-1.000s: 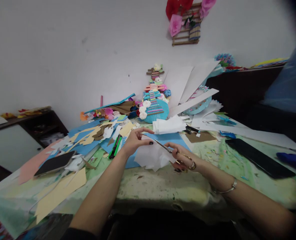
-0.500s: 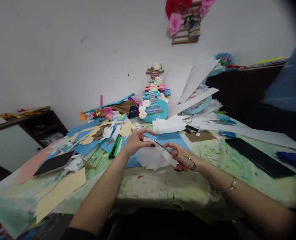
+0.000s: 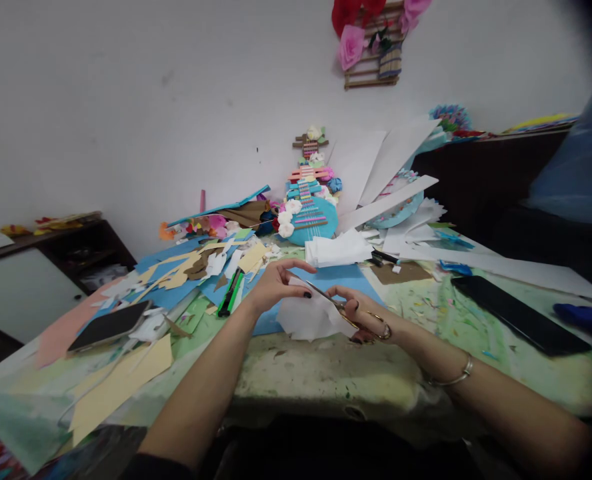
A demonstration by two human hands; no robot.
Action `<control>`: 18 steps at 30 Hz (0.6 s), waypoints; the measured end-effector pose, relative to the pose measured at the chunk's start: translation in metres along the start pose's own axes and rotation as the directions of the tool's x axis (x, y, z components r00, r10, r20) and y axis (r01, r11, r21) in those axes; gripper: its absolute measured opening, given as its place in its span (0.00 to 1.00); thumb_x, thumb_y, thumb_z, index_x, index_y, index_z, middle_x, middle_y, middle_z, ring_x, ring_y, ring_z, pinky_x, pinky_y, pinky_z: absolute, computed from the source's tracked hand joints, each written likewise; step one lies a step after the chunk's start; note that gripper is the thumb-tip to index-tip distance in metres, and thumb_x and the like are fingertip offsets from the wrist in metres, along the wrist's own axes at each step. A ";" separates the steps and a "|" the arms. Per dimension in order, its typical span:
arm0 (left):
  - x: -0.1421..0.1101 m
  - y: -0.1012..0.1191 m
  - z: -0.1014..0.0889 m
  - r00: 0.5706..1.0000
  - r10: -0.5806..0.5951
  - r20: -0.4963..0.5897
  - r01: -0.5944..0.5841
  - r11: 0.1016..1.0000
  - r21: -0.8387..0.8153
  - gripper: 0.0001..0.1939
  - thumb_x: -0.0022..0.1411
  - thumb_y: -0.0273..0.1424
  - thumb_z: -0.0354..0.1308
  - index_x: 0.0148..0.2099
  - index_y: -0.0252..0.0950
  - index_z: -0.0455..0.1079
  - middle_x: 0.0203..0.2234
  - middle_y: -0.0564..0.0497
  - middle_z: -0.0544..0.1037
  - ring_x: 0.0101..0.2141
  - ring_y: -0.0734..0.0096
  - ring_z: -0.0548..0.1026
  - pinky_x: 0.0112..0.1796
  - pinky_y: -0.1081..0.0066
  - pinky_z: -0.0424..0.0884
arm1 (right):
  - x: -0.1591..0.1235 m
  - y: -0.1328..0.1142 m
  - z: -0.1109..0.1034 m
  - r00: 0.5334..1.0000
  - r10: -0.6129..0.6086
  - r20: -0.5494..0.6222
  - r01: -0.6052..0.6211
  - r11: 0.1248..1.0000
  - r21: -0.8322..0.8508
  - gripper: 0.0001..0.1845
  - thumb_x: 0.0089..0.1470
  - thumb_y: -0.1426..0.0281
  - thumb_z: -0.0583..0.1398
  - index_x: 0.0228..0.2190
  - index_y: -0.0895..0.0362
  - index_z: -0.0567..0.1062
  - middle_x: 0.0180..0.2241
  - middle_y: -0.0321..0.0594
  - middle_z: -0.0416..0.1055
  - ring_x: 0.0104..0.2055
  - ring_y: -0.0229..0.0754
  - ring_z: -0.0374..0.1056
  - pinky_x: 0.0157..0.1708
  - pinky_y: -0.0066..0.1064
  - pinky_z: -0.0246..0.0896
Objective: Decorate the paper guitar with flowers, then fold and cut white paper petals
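Observation:
My left hand pinches the upper left part of a sheet of thin white paper. In my right hand is a pair of scissors with gold-coloured handles. Their blades point up and left, lying along the upper right edge of the white paper near my left thumb. Beneath the paper lies a blue sheet on the table. Part of the scissors' handles is hidden by my right fingers.
A green utility knife lies left of my hands, among paper scraps. Stacked white paper sits behind them. A blue lute-shaped craft leans on the wall. Phones lie at left and right.
The white paper has shifted slightly and turned in my left hand. The flap that hung by the scissors at its right no longer stands out. Both hands stay nearly in place.

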State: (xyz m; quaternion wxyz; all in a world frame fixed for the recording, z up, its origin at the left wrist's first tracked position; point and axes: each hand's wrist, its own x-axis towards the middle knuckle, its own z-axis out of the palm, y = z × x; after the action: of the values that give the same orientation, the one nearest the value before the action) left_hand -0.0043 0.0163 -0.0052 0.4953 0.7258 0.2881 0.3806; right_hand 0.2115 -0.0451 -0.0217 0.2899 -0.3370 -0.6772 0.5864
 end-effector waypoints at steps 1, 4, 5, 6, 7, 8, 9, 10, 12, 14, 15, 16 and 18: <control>0.000 0.000 0.000 1.000 0.001 0.000 -0.001 1.000 0.005 0.24 0.42 0.31 0.70 0.44 0.32 0.71 0.22 0.50 0.78 0.19 0.73 0.74 0.20 0.78 0.68 | 0.000 0.000 0.000 1.000 0.003 -0.004 -0.003 1.000 -0.002 0.40 0.39 0.35 0.51 0.39 0.55 0.56 0.13 0.21 0.55 0.09 0.26 0.46 0.08 0.20 0.50; 0.000 0.001 0.001 1.000 0.000 -0.002 0.000 1.000 0.011 0.24 0.42 0.31 0.69 0.43 0.31 0.71 0.22 0.50 0.78 0.19 0.73 0.74 0.20 0.78 0.68 | 0.001 0.004 -0.001 1.000 0.007 0.004 -0.007 1.000 -0.006 0.37 0.41 0.38 0.53 0.39 0.54 0.57 0.13 0.21 0.56 0.09 0.27 0.48 0.07 0.19 0.49; 0.000 0.001 0.001 1.000 -0.002 0.002 0.002 1.000 0.007 0.24 0.42 0.31 0.69 0.43 0.31 0.71 0.22 0.50 0.78 0.19 0.73 0.74 0.20 0.78 0.68 | 0.001 0.006 -0.002 1.000 -0.002 0.014 0.002 1.000 -0.006 0.36 0.41 0.38 0.53 0.39 0.54 0.57 0.13 0.21 0.56 0.08 0.27 0.48 0.07 0.19 0.48; 0.000 0.002 0.002 1.000 -0.004 0.009 0.004 1.000 0.001 0.24 0.42 0.31 0.69 0.44 0.31 0.71 0.22 0.51 0.78 0.20 0.73 0.74 0.20 0.78 0.68 | 0.001 0.008 -0.003 1.000 -0.014 0.026 0.014 1.000 -0.004 0.36 0.41 0.38 0.53 0.39 0.54 0.57 0.13 0.21 0.56 0.08 0.27 0.48 0.07 0.19 0.47; 0.000 0.002 0.002 1.000 -0.008 0.017 0.008 1.000 -0.006 0.24 0.43 0.31 0.69 0.44 0.31 0.70 0.22 0.51 0.78 0.20 0.73 0.74 0.20 0.78 0.68 | 0.001 0.010 -0.003 0.999 -0.025 0.039 0.025 1.000 0.000 0.37 0.41 0.38 0.53 0.40 0.54 0.57 0.13 0.21 0.57 0.08 0.27 0.49 0.06 0.18 0.46; 0.000 0.002 0.002 1.000 -0.012 0.024 0.012 1.000 -0.011 0.24 0.43 0.31 0.69 0.44 0.31 0.70 0.21 0.51 0.77 0.19 0.74 0.74 0.20 0.78 0.68 | 0.001 0.011 -0.004 0.998 -0.033 0.048 0.033 0.999 0.005 0.37 0.40 0.37 0.53 0.40 0.54 0.57 0.13 0.21 0.57 0.08 0.28 0.49 0.06 0.18 0.45; 0.000 0.003 0.002 0.999 -0.016 0.028 0.016 1.000 -0.012 0.23 0.43 0.31 0.69 0.44 0.31 0.70 0.20 0.52 0.77 0.19 0.74 0.73 0.19 0.79 0.67 | 0.001 0.012 -0.004 0.998 -0.033 0.054 0.033 0.999 0.007 0.38 0.40 0.37 0.54 0.40 0.54 0.57 0.13 0.22 0.58 0.08 0.28 0.49 0.06 0.19 0.45; 0.000 0.003 0.003 0.999 -0.018 0.027 0.018 1.000 -0.010 0.23 0.43 0.31 0.69 0.44 0.31 0.71 0.19 0.52 0.76 0.18 0.75 0.72 0.19 0.79 0.66 | 0.002 0.011 -0.004 0.998 -0.025 0.055 0.025 1.000 0.004 0.38 0.40 0.37 0.54 0.40 0.54 0.57 0.12 0.22 0.58 0.07 0.28 0.50 0.06 0.19 0.45; 0.000 0.003 0.003 1.000 -0.020 0.021 0.020 1.000 -0.002 0.23 0.43 0.31 0.69 0.43 0.31 0.71 0.18 0.53 0.75 0.17 0.76 0.71 0.18 0.80 0.64 | 0.001 0.009 -0.003 0.999 0.001 0.044 0.000 1.000 -0.016 0.38 0.40 0.38 0.53 0.41 0.54 0.56 0.12 0.22 0.59 0.07 0.29 0.50 0.06 0.19 0.45; 0.000 0.003 0.003 1.000 -0.020 0.022 0.020 1.000 0.002 0.23 0.43 0.30 0.69 0.43 0.31 0.71 0.18 0.53 0.75 0.17 0.77 0.71 0.18 0.80 0.64 | 0.001 0.005 -0.001 0.999 0.032 0.014 -0.032 0.999 -0.030 0.36 0.42 0.38 0.52 0.41 0.54 0.56 0.12 0.21 0.57 0.07 0.29 0.49 0.06 0.20 0.47; 0.000 0.003 0.003 1.000 -0.020 0.024 0.019 1.000 0.003 0.23 0.43 0.30 0.69 0.43 0.31 0.71 0.18 0.53 0.75 0.17 0.76 0.71 0.18 0.80 0.64 | 0.001 0.004 0.000 0.999 0.045 -0.003 -0.045 0.999 -0.026 0.36 0.42 0.38 0.52 0.41 0.54 0.56 0.12 0.21 0.56 0.07 0.28 0.48 0.07 0.20 0.48; 0.000 0.003 0.003 0.999 -0.019 0.027 0.019 1.000 0.001 0.23 0.43 0.30 0.69 0.43 0.31 0.71 0.19 0.52 0.76 0.17 0.76 0.72 0.19 0.80 0.64 | 0.001 0.002 0.001 0.998 0.055 -0.014 -0.055 0.998 -0.013 0.37 0.42 0.38 0.52 0.41 0.54 0.56 0.12 0.20 0.56 0.07 0.28 0.47 0.07 0.21 0.49; 0.000 0.002 0.003 0.999 -0.016 0.034 0.016 1.000 -0.009 0.24 0.43 0.29 0.69 0.44 0.31 0.70 0.20 0.51 0.77 0.18 0.75 0.72 0.19 0.79 0.65 | 0.001 0.001 0.002 0.998 0.062 -0.017 -0.062 0.998 0.025 0.38 0.40 0.37 0.52 0.41 0.54 0.56 0.12 0.19 0.54 0.07 0.27 0.45 0.08 0.21 0.50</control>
State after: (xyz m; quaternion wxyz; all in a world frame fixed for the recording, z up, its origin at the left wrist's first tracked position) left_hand -0.0018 0.0145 -0.0036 0.5063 0.7277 0.2836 0.3655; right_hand 0.2097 -0.0454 -0.0228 0.2817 -0.3594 -0.6566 0.6004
